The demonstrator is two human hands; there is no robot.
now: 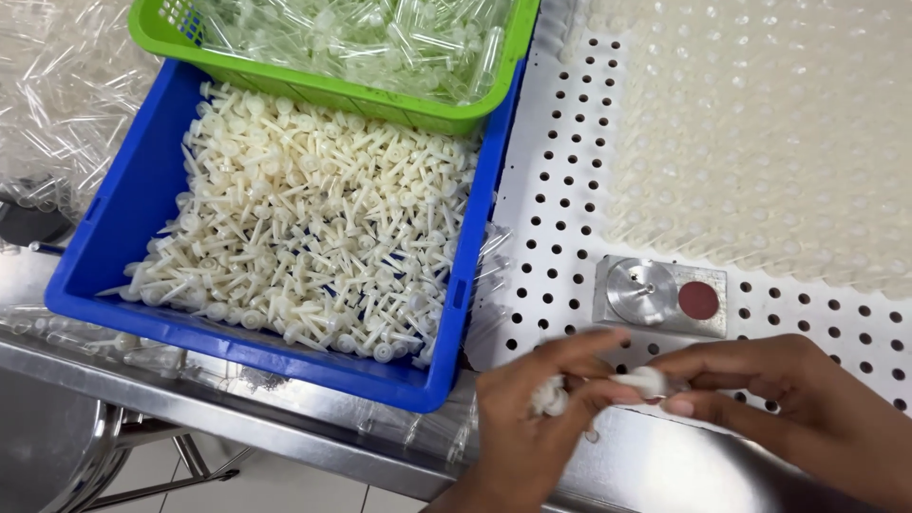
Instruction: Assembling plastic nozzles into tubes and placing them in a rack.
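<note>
White plastic plunger (pixel 644 381), pinched in the right hand (pixel 798 404), meets a second pale piece (pixel 549 397) gripped in the left hand (pixel 532 418); both hands close on their parts low over the table (pixel 655 470), just below the perforated board (pixel 560 237). By the look of it, two small parts are being joined, and seating them would call for lining up their ends and pressing straight. Just above sits a metal fixture (pixel 660 296). A blue bin (pixel 114 247) of plungers lies left, with a green basket (pixel 313 90) of clear tubes behind it.

2 hands (pixel 532 418) (pixel 788 399), 1 blue bin (pixel 114 256), 1 green basket (pixel 313 90), 1 perforated white board (pixel 560 237), 1 metal block (pixel 660 296)
</note>
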